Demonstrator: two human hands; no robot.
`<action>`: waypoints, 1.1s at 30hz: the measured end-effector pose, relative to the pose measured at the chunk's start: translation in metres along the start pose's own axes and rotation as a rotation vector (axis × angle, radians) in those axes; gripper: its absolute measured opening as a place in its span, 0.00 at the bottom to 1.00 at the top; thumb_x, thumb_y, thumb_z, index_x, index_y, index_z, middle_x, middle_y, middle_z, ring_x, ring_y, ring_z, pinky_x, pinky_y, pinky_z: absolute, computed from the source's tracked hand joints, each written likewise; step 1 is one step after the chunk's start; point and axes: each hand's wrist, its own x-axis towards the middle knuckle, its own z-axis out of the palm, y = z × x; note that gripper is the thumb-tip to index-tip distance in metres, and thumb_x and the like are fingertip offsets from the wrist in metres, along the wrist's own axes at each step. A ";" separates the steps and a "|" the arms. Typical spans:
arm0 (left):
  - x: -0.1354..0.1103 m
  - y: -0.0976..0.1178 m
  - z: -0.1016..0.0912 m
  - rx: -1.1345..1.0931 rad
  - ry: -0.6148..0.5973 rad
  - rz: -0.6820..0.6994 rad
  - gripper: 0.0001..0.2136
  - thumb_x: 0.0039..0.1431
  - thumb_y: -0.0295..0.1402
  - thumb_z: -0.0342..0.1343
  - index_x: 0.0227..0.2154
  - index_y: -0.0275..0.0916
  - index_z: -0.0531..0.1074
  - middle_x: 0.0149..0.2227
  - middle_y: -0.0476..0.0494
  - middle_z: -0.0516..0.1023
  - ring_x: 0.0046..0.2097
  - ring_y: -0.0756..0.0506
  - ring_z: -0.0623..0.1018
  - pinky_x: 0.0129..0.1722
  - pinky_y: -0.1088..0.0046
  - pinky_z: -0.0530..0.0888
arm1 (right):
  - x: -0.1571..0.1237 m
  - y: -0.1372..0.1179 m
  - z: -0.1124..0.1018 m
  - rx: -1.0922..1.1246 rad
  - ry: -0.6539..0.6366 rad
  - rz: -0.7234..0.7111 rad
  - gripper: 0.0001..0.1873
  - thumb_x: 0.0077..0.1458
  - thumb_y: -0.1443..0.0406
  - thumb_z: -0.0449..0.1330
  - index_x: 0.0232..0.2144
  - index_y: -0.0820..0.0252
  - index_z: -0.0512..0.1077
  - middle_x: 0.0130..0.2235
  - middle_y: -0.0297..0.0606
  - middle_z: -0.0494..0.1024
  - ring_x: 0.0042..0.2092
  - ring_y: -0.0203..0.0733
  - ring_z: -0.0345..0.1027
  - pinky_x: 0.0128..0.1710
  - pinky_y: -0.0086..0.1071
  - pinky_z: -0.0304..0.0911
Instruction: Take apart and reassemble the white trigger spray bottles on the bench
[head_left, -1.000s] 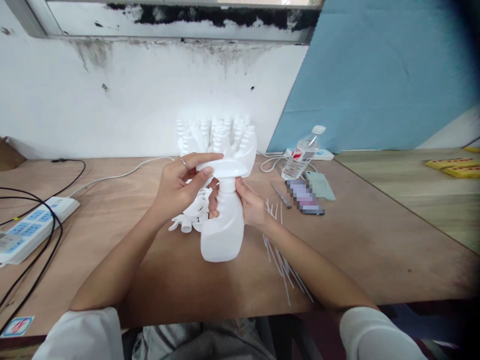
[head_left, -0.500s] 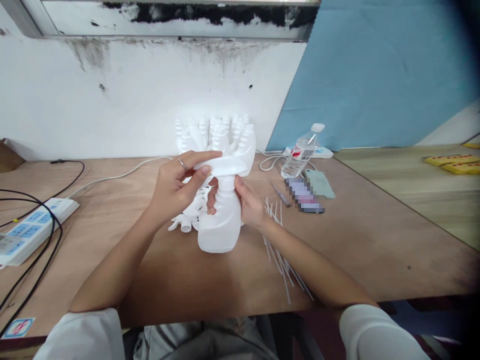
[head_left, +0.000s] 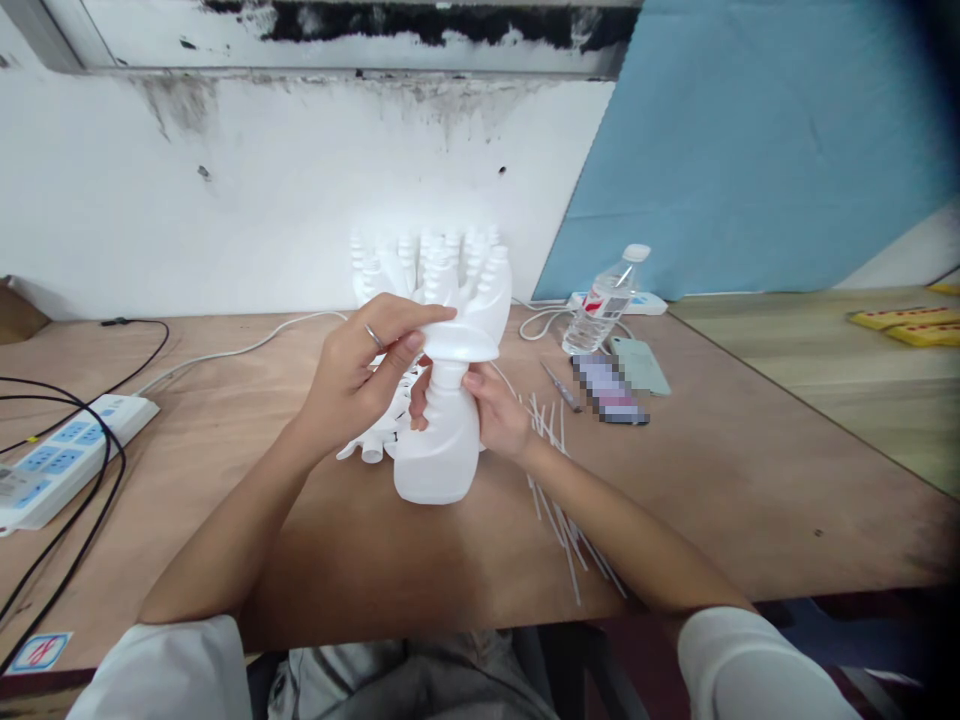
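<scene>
A white spray bottle (head_left: 437, 465) stands tilted in front of me, with a white spray head (head_left: 465, 342) on its neck. My left hand (head_left: 356, 375), a ring on one finger, grips the spray head between thumb and fingers from the left. Around the bottle's neck and shoulder my right hand (head_left: 504, 415) is closed, its fingertips showing on the left side. Several white bottles without heads (head_left: 491, 290) stand behind, against the wall. Loose white spray heads (head_left: 373, 442) lie left of the held bottle, partly hidden by it and my left hand.
Thin white tubes (head_left: 564, 530) lie beneath and beside my right forearm. Further right are a pen-like tool (head_left: 561, 388), a phone (head_left: 609, 390), a pale green phone-like item (head_left: 641, 367) and a water bottle (head_left: 600, 310). At left lie a power strip (head_left: 82, 450) and black cables (head_left: 105, 470).
The spray head has turned on the neck, its right end swinging toward me. My left hand has moved slightly right with it, while my right hand still holds the bottle.
</scene>
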 end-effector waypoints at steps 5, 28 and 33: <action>0.001 -0.002 -0.001 0.024 -0.010 0.017 0.13 0.64 0.35 0.49 0.47 0.43 0.74 0.39 0.42 0.75 0.37 0.47 0.74 0.35 0.70 0.71 | -0.001 -0.001 0.002 -0.056 0.061 0.013 0.17 0.54 0.59 0.60 0.43 0.58 0.61 0.30 0.34 0.73 0.28 0.37 0.69 0.28 0.33 0.67; 0.003 -0.001 -0.007 0.026 -0.054 0.005 0.12 0.64 0.34 0.50 0.47 0.43 0.74 0.38 0.43 0.75 0.36 0.48 0.73 0.33 0.72 0.70 | 0.002 -0.002 0.005 -0.119 0.108 0.022 0.16 0.54 0.56 0.61 0.40 0.59 0.64 0.27 0.33 0.72 0.26 0.37 0.68 0.26 0.32 0.67; 0.004 -0.002 -0.007 0.027 -0.053 0.001 0.12 0.64 0.34 0.50 0.47 0.43 0.75 0.38 0.43 0.75 0.36 0.48 0.74 0.33 0.72 0.71 | 0.001 0.000 0.004 -0.029 0.068 0.011 0.17 0.55 0.54 0.59 0.41 0.59 0.64 0.27 0.34 0.72 0.26 0.38 0.69 0.25 0.33 0.67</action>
